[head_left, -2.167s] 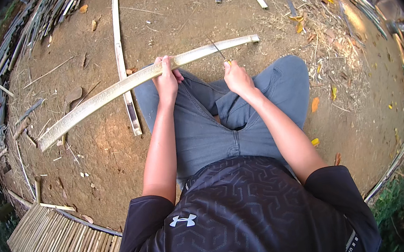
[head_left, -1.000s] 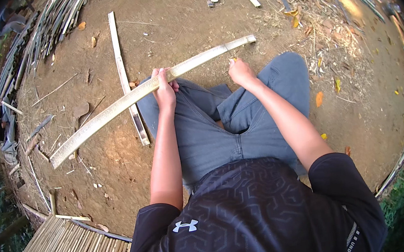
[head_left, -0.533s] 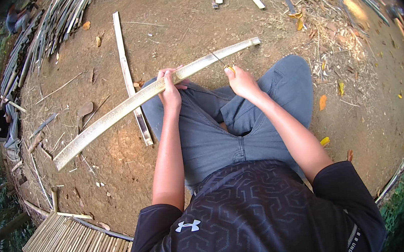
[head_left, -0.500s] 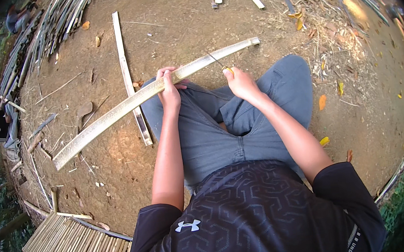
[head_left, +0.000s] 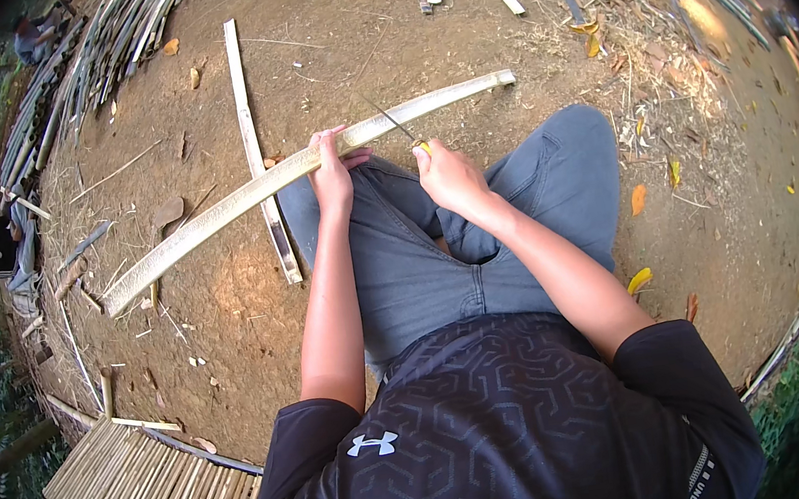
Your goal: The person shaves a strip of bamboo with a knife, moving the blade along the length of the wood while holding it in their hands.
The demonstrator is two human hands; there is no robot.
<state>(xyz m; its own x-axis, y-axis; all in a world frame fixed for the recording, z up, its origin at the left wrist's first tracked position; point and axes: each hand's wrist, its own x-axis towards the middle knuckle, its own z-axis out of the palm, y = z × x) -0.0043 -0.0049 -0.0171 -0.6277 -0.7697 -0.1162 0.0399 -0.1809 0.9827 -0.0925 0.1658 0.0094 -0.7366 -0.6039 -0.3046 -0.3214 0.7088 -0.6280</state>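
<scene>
Long pale split-bamboo strip (head_left: 243, 197): across the knees, clenched in left hand (head_left: 331, 170). Thin dark-bladed knife (head_left: 394, 122): gripped by right hand (head_left: 448, 176), blade on the strip just right of left hand. Step: shaving; next stroke probably needs firm bracing.

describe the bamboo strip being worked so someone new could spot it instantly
Start at the seated person's grey-trousered knees. The bamboo strip lies across them, gripped by the left hand, knife in the right hand. It is the longest, pale, curved one; the slat beneath is thin and straight.
</scene>
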